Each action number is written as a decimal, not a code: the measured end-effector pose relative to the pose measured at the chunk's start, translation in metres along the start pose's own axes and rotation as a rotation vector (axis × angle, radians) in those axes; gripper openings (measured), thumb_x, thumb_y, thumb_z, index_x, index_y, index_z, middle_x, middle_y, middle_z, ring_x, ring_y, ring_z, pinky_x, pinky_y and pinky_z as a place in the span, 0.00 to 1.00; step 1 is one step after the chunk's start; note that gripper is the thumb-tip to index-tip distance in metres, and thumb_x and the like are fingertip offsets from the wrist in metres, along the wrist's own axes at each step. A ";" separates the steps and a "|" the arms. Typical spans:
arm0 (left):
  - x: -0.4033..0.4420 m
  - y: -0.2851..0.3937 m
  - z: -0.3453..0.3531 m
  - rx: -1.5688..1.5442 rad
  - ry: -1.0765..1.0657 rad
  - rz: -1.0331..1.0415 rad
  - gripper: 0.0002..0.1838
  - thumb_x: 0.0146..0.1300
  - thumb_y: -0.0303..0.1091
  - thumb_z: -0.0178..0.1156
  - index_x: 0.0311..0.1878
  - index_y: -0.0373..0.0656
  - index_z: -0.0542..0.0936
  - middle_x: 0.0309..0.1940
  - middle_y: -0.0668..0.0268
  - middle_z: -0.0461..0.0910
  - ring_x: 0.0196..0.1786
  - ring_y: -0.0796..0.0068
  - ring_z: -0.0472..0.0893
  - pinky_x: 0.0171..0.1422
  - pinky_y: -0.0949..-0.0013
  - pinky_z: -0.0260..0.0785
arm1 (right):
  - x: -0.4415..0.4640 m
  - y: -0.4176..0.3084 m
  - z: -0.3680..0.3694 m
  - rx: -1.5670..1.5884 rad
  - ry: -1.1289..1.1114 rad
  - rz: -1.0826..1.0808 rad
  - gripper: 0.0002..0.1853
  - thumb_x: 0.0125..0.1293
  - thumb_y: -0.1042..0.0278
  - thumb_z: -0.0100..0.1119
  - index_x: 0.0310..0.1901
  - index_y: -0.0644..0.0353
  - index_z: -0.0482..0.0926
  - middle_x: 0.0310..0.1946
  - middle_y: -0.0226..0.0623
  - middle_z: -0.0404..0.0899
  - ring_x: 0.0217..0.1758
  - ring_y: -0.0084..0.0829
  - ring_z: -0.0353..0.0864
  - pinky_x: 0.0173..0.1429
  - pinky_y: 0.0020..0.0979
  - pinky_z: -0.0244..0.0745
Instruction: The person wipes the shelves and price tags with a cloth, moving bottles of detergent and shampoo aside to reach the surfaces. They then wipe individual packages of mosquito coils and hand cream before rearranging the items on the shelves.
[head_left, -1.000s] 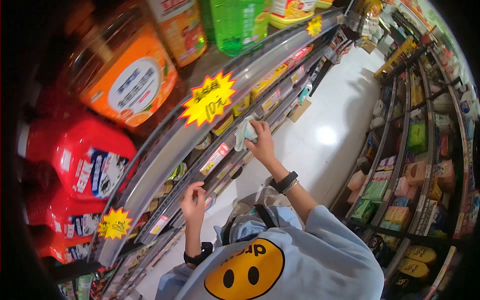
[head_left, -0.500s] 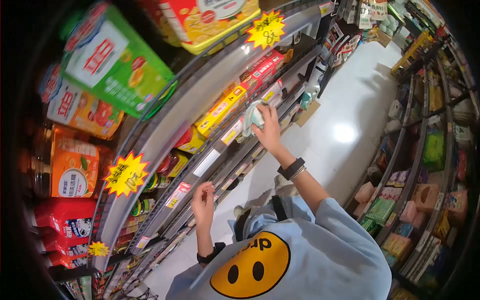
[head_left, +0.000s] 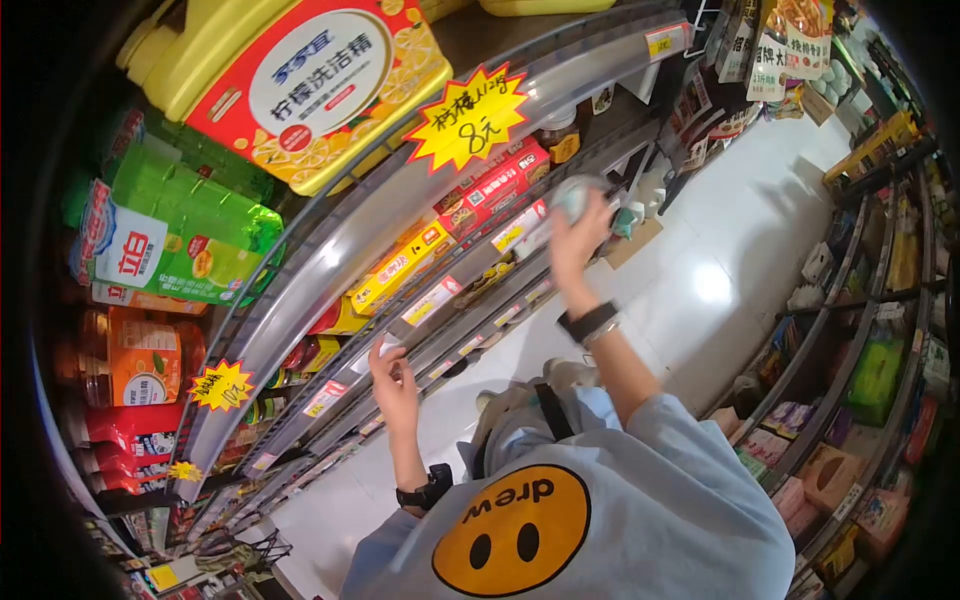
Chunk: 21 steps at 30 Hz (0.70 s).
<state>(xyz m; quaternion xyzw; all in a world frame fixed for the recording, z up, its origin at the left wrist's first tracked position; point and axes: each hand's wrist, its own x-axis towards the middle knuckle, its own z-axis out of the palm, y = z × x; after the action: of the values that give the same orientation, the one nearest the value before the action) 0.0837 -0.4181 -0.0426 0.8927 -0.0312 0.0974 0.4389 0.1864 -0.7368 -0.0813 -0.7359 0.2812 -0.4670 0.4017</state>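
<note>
The pale, blurred cloth (head_left: 570, 198) sits right of and below the 8元 starburst price tag (head_left: 468, 118), your right hand (head_left: 579, 240) closed around it, by far the nearer hand. It's at your fingertips, on the grip's far side; blur hides its long axis. Your left hand (head_left: 395, 385), loosely curled, is well below that tag; whether it's holding anything, I can't tell.
</note>
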 end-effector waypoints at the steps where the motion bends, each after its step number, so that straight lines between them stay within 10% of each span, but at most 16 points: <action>1: 0.001 0.003 0.001 -0.002 0.004 -0.007 0.24 0.64 0.23 0.51 0.63 0.41 0.62 0.42 0.61 0.81 0.38 0.75 0.79 0.41 0.72 0.72 | -0.027 -0.014 -0.004 0.020 -0.077 -0.082 0.36 0.45 0.73 0.64 0.61 0.62 0.65 0.52 0.53 0.64 0.57 0.53 0.63 0.63 0.46 0.58; 6: 0.003 0.011 0.008 -0.074 0.010 -0.230 0.25 0.64 0.25 0.52 0.63 0.44 0.58 0.44 0.57 0.81 0.41 0.75 0.79 0.44 0.72 0.71 | -0.135 -0.067 -0.027 0.218 -0.806 -0.456 0.35 0.38 0.74 0.69 0.55 0.50 0.73 0.50 0.45 0.69 0.52 0.47 0.69 0.54 0.44 0.66; 13: 0.001 0.023 0.015 -0.146 0.034 -0.235 0.26 0.64 0.25 0.52 0.64 0.45 0.57 0.46 0.54 0.80 0.42 0.70 0.78 0.47 0.69 0.70 | -0.065 -0.020 -0.022 0.146 -0.532 -0.330 0.38 0.36 0.74 0.67 0.57 0.56 0.71 0.55 0.49 0.64 0.61 0.48 0.63 0.65 0.41 0.59; 16: -0.003 0.028 0.014 -0.220 0.029 -0.210 0.27 0.64 0.25 0.51 0.65 0.45 0.56 0.48 0.53 0.78 0.42 0.69 0.78 0.46 0.70 0.71 | -0.025 -0.003 -0.013 0.194 -0.183 -0.026 0.34 0.53 0.79 0.56 0.64 0.64 0.60 0.61 0.53 0.59 0.66 0.53 0.57 0.70 0.46 0.50; 21: -0.005 0.036 0.009 -0.235 -0.006 -0.242 0.29 0.64 0.23 0.51 0.68 0.45 0.55 0.52 0.52 0.76 0.42 0.71 0.78 0.43 0.73 0.73 | -0.054 -0.044 -0.009 0.221 -0.257 -0.059 0.36 0.56 0.77 0.55 0.68 0.65 0.56 0.67 0.57 0.53 0.71 0.54 0.49 0.72 0.47 0.44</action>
<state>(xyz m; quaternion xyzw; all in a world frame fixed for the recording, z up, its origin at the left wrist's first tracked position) 0.0753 -0.4473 -0.0209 0.8328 0.0640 0.0371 0.5486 0.1585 -0.6745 -0.0665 -0.7487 0.1527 -0.4087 0.4990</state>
